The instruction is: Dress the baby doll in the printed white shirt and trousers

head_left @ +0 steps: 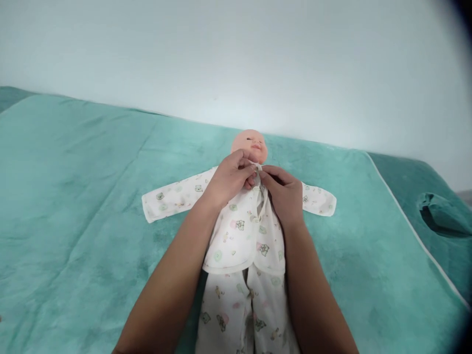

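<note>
A baby doll (251, 142) lies on its back on a teal blanket (92, 196), dressed in a white printed top (239, 236) and matching trousers (236, 309). Its sleeves spread out flat to both sides. My left hand (230, 178) pinches the left edge of the top's opening just under the doll's chin. My right hand (283, 194) grips the right edge of that opening, fingers curled. The two hands meet at the collar. Part of the top's front below them gapes slightly.
The teal blanket covers a wide bed up to a pale wall (236, 59). A darker teal surface (438, 211) with a fold lies past the blanket's white-trimmed right edge.
</note>
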### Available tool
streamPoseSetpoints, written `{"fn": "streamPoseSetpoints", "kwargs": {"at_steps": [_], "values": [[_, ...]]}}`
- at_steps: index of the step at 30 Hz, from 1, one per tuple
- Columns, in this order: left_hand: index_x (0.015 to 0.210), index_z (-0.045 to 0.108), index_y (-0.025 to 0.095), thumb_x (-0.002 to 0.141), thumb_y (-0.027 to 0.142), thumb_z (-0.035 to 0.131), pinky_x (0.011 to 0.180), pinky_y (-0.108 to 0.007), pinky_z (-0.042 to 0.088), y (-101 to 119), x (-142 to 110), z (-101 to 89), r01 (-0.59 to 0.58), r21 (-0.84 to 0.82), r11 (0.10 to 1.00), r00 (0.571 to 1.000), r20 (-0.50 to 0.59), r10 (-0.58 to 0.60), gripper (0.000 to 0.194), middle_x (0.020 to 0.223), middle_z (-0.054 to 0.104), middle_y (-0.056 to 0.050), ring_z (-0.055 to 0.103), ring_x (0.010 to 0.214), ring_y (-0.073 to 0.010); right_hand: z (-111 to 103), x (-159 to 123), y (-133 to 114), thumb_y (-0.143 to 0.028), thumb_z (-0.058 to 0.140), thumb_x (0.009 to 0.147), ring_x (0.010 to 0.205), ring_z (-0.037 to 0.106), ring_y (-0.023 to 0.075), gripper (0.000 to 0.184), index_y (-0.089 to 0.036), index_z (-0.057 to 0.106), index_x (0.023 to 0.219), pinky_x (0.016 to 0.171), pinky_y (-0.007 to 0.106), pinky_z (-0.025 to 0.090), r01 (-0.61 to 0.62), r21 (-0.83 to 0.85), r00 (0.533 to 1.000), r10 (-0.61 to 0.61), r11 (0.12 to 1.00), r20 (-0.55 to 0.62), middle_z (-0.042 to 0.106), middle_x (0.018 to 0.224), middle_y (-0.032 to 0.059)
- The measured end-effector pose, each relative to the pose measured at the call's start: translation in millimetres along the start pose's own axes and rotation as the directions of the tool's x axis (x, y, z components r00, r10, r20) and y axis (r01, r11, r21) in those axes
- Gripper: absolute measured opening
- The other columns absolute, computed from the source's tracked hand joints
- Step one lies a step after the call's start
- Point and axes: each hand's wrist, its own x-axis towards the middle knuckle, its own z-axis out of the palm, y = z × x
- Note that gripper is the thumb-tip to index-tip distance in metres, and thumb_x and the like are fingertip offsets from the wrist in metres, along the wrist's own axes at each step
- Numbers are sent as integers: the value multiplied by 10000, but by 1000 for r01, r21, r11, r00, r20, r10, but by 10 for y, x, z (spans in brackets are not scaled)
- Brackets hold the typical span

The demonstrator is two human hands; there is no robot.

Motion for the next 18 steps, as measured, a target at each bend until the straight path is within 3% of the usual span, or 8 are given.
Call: {"fn": "streamPoseSetpoints", "kwargs": {"at_steps": [5, 9, 18], "values": [[983, 607, 205, 901, 309, 619, 504, -208, 473, 56, -21, 54, 26, 146, 989, 1000, -9, -25, 133, 709, 587, 14, 579, 586, -98, -43, -137, 22, -287, 611, 937, 1184, 608, 205, 227, -322, 761, 1105, 1070, 415, 474, 135, -99, 987, -124, 986, 105, 668, 1217, 26], [975, 617, 215, 872, 277, 636, 479, -200, 444, 72, -28, 82, 42, 224, 974, 998, -60, -29, 122, 685, 573, 22, 558, 556, -93, -86, -143, 48, -278, 594, 955, 1223, 583, 206, 274, -353, 737, 1176, 1103, 429, 456, 190, -85, 968, -172, 978, 181, 637, 1258, 27], [1059, 610, 203, 883, 177, 561, 523, -198, 481, 29, -33, 2, -16, 168, 986, 1000, 0, 17, 185, 705, 567, 19, 586, 586, -91, -150, -100, 69, -277, 625, 927, 1196, 622, 202, 200, -329, 788, 1032, 1102, 423, 461, 109, -5, 978, -106, 994, 178, 690, 1235, 7]]}}
